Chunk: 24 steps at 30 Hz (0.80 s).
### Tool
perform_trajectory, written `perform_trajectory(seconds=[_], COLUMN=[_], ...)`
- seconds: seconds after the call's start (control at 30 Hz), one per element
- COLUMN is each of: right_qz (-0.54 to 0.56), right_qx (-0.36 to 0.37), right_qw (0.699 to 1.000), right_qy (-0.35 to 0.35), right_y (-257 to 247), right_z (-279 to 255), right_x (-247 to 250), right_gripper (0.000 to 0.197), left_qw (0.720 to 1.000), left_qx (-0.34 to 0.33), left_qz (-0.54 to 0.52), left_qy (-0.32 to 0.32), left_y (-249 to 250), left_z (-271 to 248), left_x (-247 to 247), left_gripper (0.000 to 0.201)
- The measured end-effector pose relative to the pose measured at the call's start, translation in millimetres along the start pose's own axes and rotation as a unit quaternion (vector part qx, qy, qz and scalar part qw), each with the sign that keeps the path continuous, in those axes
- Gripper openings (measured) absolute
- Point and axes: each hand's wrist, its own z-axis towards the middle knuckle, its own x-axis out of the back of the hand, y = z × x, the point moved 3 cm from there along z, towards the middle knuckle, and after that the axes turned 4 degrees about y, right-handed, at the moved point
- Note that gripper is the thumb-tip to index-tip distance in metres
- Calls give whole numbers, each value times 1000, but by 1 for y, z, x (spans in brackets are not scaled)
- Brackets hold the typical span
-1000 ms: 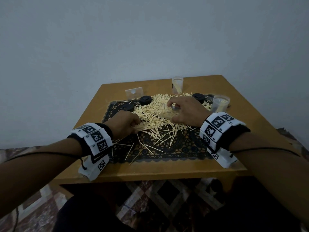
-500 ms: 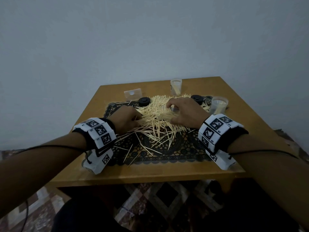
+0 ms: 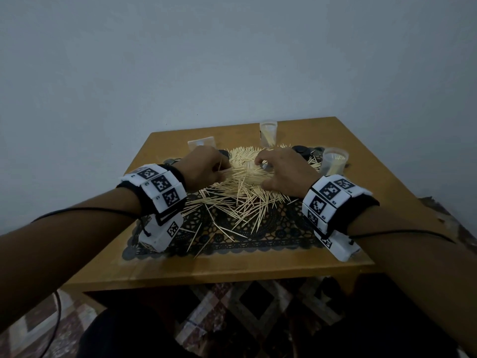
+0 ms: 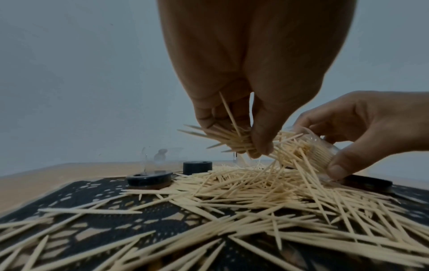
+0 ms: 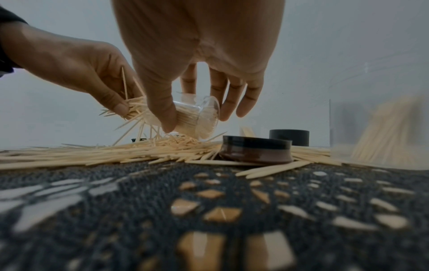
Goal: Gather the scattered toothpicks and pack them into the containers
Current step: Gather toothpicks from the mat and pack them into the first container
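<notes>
Pinching a bundle of toothpicks (image 4: 234, 141) between thumb and curled fingers of the left hand (image 4: 246, 77), tips aimed at the mouth of a small clear container (image 5: 197, 117). Gripping that container tilted on its side with the right hand (image 5: 199, 55), thumb and forefinger round it, the other fingers (image 5: 246, 102) spread beside its base; already well filled with toothpicks, just above the heap. Lying heaped and scattered across a dark lace mat (image 3: 258, 233) on a wooden table (image 3: 232, 270): a big pile of loose toothpicks (image 3: 242, 192), some strays reaching toward the near edge of the mat. Standing upright at the far side of the table, two more clear containers, one (image 3: 268, 133) behind the pile and one (image 3: 334, 164) to the right, both partly filled. Resting on the mat among the toothpicks, black lids (image 5: 255, 150), plus one clear piece (image 3: 201, 144) at the far left, too blurred to identify.
</notes>
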Motion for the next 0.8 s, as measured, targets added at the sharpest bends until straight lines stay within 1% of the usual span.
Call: perform_trajectory(seconds=[0.17,0.33,0.43,0.6,0.7,0.8], right_qz=[7,13,23,47,54,57], right_qx=[25,31,33,28,24,18], right_qw=[1000,999,999,998,998,998], right_qy=[-11,-19,-21,-14,-13,-14], right_y=[-3,-3,-3,-2,-1,0], right_z=[1,1,-1,-2,-2,-2], right_x=[-3,-2,-1,1,1,1], right_gripper=[46,48,49,53,53,52], left_qw=[1000,1000,1000,994,984,969], left_qx=[1,-14,-17,5,27,52], left_qz=[10,8,-26,-107,-174,-237], left_qy=[-11,-19,0,19,22,37], left_y=[5,13,16,11,8,2], left_z=[5,14,18,21,17,12], left_x=[-3,-1,1,-3,-5,-3], left_gripper=[30,40,43,43,44,51])
